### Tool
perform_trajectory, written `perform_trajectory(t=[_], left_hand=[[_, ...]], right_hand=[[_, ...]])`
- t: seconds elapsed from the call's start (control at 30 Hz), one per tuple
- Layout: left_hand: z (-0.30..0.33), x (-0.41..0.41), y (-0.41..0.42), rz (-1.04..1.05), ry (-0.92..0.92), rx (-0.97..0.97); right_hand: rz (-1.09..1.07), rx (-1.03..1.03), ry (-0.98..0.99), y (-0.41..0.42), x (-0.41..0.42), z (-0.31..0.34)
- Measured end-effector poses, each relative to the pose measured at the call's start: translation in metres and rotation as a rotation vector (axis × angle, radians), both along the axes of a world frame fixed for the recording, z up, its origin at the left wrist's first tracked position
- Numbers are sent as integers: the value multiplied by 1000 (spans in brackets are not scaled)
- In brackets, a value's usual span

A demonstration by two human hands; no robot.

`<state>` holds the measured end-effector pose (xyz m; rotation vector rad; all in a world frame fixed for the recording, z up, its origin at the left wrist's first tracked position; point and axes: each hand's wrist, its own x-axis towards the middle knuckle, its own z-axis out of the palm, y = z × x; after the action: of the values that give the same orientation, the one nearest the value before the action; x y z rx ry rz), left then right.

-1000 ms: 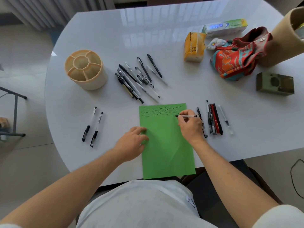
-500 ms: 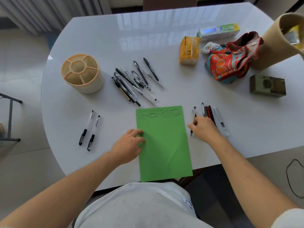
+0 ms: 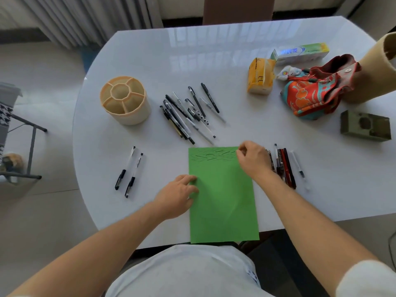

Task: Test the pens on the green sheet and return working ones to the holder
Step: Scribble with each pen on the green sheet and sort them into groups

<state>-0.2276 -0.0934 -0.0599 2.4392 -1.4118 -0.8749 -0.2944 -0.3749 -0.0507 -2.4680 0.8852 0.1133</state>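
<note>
The green sheet (image 3: 222,200) lies at the table's near edge, with black scribbles along its top. My left hand (image 3: 175,196) rests on its left edge with relaxed fingers. Over the sheet's top right corner is my right hand (image 3: 254,159), fingers curled, with no pen visible in it. Just right of that hand lies a row of pens (image 3: 285,166), partly hidden by my wrist. A loose pile of pens (image 3: 188,112) lies beyond the sheet. The beige divided holder (image 3: 125,100) stands at the left with no pens in it. Two pens (image 3: 128,170) lie below it.
At the right back are a yellow tissue pack (image 3: 260,77), a toothpaste box (image 3: 302,52), a red patterned pouch (image 3: 312,93), a cardboard tube (image 3: 377,69) and an olive box (image 3: 364,125). A chair back (image 3: 237,9) stands beyond the white table (image 3: 214,50).
My right hand stopped scribbling, laid its pen in the row on the right, and has moved up-left to the sheet's top right corner. My left hand has stayed on the sheet.
</note>
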Motion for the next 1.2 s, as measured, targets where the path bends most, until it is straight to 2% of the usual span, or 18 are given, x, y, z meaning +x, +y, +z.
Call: perform_trajectory(t=[0.1, 0.2, 0.27, 0.33, 0.43, 0.53, 0.63, 0.73, 0.8, 0.93, 1.0, 1.1, 1.2], left_hand=[[2, 1, 0, -6, 9, 19], [4, 0, 0, -14, 12, 36], [5, 0, 0, -22, 18, 40], [6, 0, 0, -23, 31, 57], [8, 1, 0, 57, 120, 35], [11, 5, 1, 240, 140, -107], [13, 13, -2, 487, 205, -229], [17, 15, -14, 612, 476, -257], [20, 12, -23, 539, 579, -241], [26, 2, -38, 353, 546, -172], [28, -3, -42, 320, 538, -156], [34, -5, -42, 209, 497, -94], [38, -2, -40, 94, 305, -61]], right_hand=[[98, 23, -83, 24, 52, -2], [172, -66, 24, 40, 80, -14], [147, -101, 94, 43, 84, -21], [45, -44, 63, 42, 80, -22], [-164, 217, -163, 36, 60, -13], [-327, 559, -372, 32, 21, 4], [-383, 800, -446, 31, -23, 16], [-370, 942, -419, 37, -57, 21], [-369, 1005, -413, 44, -69, 22], [-491, 1213, -497, 61, -79, 20], [-489, 1293, -462, 75, -77, 18], [-407, 1245, -370, 93, -73, 17], [-406, 1129, -382, 97, -69, 18]])
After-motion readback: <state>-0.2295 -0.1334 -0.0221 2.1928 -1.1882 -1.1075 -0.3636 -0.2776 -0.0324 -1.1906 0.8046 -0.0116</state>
